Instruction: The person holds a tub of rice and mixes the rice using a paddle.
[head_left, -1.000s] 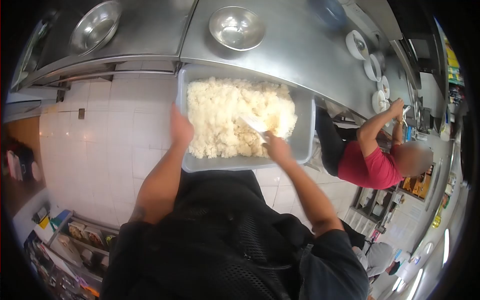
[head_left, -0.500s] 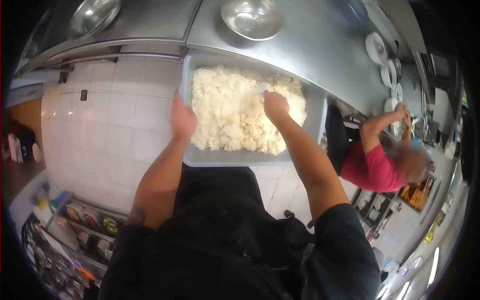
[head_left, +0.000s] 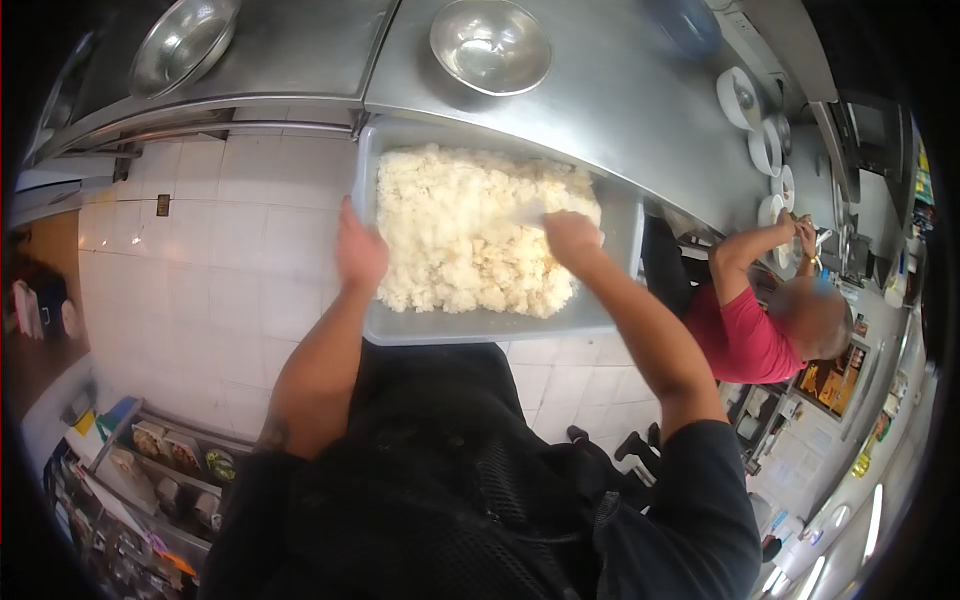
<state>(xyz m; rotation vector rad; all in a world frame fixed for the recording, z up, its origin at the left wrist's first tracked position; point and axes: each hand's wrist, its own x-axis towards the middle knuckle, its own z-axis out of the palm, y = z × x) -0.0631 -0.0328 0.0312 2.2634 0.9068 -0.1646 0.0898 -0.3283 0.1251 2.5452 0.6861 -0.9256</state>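
Cooked white rice lies in a thick, lumpy layer in a wide grey plastic tub. My left hand holds the tub's left side, fingers stretched along the outer wall and thumb side at the rim. Over the right part of the rice, my right hand is closed around a pale rice paddle. The paddle's blade points left and is blurred by motion; whether it touches the rice I cannot tell.
A steel counter runs beyond the tub, carrying a metal bowl. Another metal bowl stands at far left. White bowls line the right side, where a co-worker in a red shirt works. Tiled floor shows at left.
My right hand has moved a little right and nearer to me with the paddle. The rice surface looks more level at the back right. My left hand stays at the tub's side.
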